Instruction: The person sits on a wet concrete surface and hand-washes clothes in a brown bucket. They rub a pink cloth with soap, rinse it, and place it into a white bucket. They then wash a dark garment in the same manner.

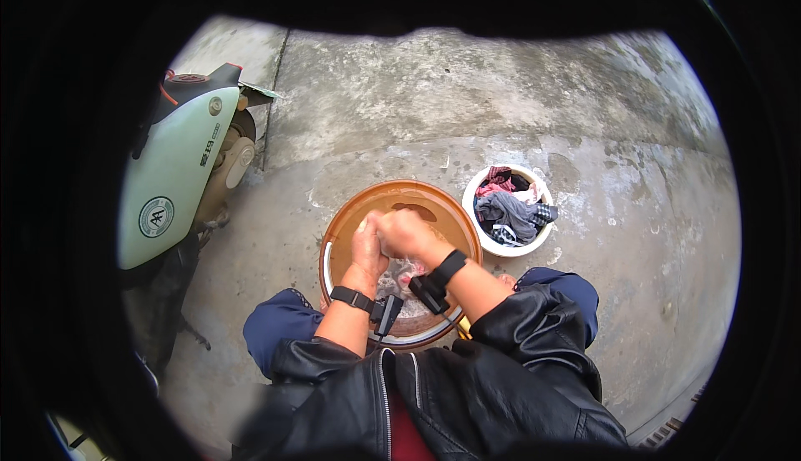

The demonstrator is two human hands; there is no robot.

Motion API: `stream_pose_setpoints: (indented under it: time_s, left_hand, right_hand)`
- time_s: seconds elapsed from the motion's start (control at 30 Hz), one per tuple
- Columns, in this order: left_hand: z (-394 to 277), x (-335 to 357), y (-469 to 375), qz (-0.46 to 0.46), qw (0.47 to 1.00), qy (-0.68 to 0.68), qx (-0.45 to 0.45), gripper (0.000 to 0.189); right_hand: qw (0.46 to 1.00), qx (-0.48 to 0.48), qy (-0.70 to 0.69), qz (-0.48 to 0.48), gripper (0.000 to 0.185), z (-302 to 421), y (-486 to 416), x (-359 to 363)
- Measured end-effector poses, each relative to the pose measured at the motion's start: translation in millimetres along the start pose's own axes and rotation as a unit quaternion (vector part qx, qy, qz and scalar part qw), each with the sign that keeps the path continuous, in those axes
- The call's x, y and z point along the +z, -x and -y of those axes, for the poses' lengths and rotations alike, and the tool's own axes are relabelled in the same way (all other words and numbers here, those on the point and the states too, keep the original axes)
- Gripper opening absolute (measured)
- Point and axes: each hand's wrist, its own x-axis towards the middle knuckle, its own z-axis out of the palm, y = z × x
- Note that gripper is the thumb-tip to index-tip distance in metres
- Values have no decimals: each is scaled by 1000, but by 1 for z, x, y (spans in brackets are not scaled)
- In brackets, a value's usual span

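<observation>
In front of me is a round brown basin (400, 185) with water and suds in it. My left hand (369, 243) and my right hand (408, 233) are clenched and pressed together above the water. A wet, sudsy cloth (408, 271) with pinkish parts shows just beneath them, between the wrists. Both fists appear closed around its upper part, which the fingers hide. To the basin's right stands a white bucket (508, 251) holding a pile of clothes (505, 210), grey, pink, and black-and-white checked.
A pale green electric scooter (178, 167) is parked on the left, on the concrete floor (500, 98). My bent knees flank the basin. A small yellow object (464, 328) is partly visible by the basin's near right edge. Black devices are strapped to both wrists.
</observation>
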Motion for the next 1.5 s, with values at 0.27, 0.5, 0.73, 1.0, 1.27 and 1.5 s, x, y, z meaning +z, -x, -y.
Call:
stream_pose_setpoints:
  time_s: [0.27, 0.5, 0.73, 1.0, 1.27, 1.5]
  left_hand:
    - [35, -26, -20, 19, 996, 79, -35, 29]
    - [32, -36, -16, 60, 991, -82, 86, 27]
    - [12, -15, 2, 82, 996, 37, 11, 24]
    - [1, -24, -12, 39, 997, 4, -60, 11]
    - [-4, -44, -38, -30, 946, -264, -184, 10]
    - [42, -65, -92, -49, 886, -432, -161, 15]
  right_hand:
    - [980, 115, 147, 69, 26, 38, 6, -18]
    - [970, 169, 162, 59, 28, 40, 6, -3]
    - [951, 301, 70, -4, 46, 6, 4, -7]
    - [971, 230, 30, 59, 43, -5, 12, 24]
    - [872, 368, -93, 309, 43, -61, 8, 32]
    - [855, 403, -146, 290, 23, -84, -5, 67]
